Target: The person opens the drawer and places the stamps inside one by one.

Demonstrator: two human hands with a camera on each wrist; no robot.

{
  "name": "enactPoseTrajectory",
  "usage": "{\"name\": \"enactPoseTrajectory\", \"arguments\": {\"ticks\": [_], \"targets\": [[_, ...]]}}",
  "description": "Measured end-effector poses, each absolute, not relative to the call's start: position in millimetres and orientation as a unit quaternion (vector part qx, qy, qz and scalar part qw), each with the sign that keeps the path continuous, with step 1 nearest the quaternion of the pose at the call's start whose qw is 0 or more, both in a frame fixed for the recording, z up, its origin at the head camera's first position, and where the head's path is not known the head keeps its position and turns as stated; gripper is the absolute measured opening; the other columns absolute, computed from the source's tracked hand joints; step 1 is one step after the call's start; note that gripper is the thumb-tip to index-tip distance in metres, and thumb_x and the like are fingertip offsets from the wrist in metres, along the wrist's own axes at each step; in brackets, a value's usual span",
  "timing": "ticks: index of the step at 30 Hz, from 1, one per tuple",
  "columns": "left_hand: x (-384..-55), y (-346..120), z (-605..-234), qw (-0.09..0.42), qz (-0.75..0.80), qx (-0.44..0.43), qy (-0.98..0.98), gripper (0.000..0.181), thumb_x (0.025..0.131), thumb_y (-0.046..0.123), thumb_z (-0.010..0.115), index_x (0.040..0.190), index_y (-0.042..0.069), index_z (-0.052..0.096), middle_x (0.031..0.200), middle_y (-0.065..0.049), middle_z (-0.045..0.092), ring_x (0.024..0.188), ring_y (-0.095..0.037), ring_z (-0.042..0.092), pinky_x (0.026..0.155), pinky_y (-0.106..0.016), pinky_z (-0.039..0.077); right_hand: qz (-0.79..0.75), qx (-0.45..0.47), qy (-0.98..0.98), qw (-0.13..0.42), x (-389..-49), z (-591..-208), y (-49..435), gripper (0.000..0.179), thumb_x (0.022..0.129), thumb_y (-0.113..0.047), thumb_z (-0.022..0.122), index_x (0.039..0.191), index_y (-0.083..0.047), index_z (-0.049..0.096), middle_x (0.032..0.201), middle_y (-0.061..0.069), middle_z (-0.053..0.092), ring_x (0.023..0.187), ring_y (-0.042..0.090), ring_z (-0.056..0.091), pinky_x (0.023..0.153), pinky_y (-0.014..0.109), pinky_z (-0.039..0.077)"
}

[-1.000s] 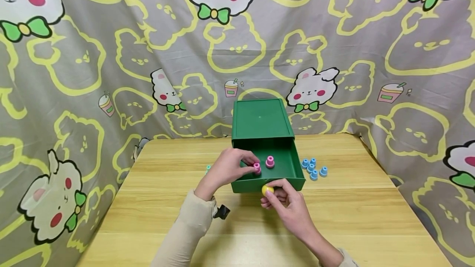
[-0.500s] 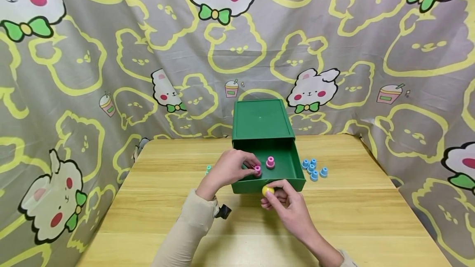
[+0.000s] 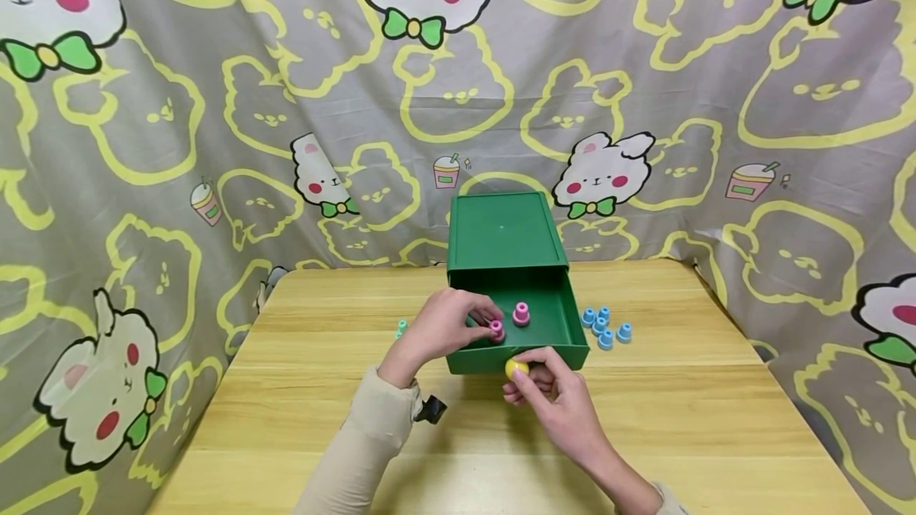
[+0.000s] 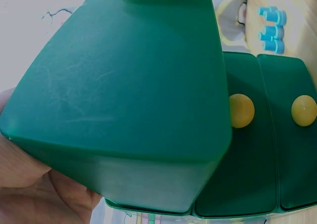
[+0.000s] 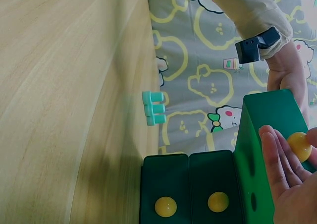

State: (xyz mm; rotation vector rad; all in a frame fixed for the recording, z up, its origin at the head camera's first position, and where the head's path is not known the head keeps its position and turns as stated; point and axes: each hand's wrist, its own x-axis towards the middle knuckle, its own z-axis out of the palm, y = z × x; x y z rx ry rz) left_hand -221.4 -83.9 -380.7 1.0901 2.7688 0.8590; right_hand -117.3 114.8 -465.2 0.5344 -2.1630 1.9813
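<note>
My left hand (image 3: pixel 445 326) reaches over the left wall of the pulled-out top drawer (image 3: pixel 554 331), its thumb and fingers around a small pink stepped peg (image 3: pixel 497 330) near the drawer's floor. A second pink peg (image 3: pixel 521 314) stands upright just to its right. At the drawer's front, my right hand (image 3: pixel 561 394) pinches the round yellow knob (image 3: pixel 517 369) between thumb and index finger. The drawer belongs to a green cabinet (image 3: pixel 504 229). In the left wrist view the drawer's front and side hide the left fingertips and the pegs.
Several blue pegs (image 3: pixel 601 324) stand on the wooden table (image 3: pixel 665 420) right of the cabinet. Teal pegs (image 5: pixel 154 108) stand to its left, partly behind the left wrist in the head view. Below the pulled-out drawer are two pushed-in drawers with yellow knobs (image 5: pixel 166 206). A patterned curtain (image 3: pixel 343 102) hangs behind.
The pink peg at the left fingertips sits slightly lower in the drawer than a second ago. The right hand stays on the knob, and the drawer has not moved.
</note>
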Motion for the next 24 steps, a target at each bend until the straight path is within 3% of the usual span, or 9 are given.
{"name": "enactPoseTrajectory", "arguments": {"ticks": [4, 17, 24], "targets": [[-222, -84, -380, 0.025, 0.287, 0.353, 0.890, 0.021, 0.092, 0.019, 0.081, 0.111, 0.011, 0.080, 0.099, 0.001, 0.080, 0.089, -0.010, 0.075, 0.084, -0.036, 0.061, 0.662, 0.181, -0.723, 0.082, -117, -465, 115, 0.012, 0.105, -0.010, 0.061, 0.115, -0.003, 0.060, 0.088, 0.010, 0.078, 0.077, 0.019, 0.077, 0.069, 0.041, 0.064], [-222, -89, -381, 0.011, 0.313, 0.356, 0.880, 0.031, 0.092, 0.021, 0.080, 0.122, 0.014, 0.076, 0.109, 0.002, 0.078, 0.097, -0.012, 0.074, 0.089, -0.036, 0.059, 0.664, 0.185, -0.720, 0.082, -117, -465, 115, 0.012, 0.105, -0.010, 0.061, 0.115, -0.003, 0.060, 0.089, 0.010, 0.078, 0.078, 0.029, 0.078, 0.068, 0.040, 0.064], [-226, -95, -374, -0.056, 0.380, 0.334, 0.861, 0.026, 0.095, 0.021, 0.077, 0.120, 0.015, 0.076, 0.111, 0.004, 0.078, 0.102, -0.012, 0.073, 0.095, -0.041, 0.058, 0.665, 0.179, -0.721, 0.076, -117, -465, 115, 0.013, 0.105, -0.011, 0.061, 0.115, -0.004, 0.060, 0.089, 0.010, 0.078, 0.078, 0.023, 0.078, 0.069, 0.042, 0.064]]}}
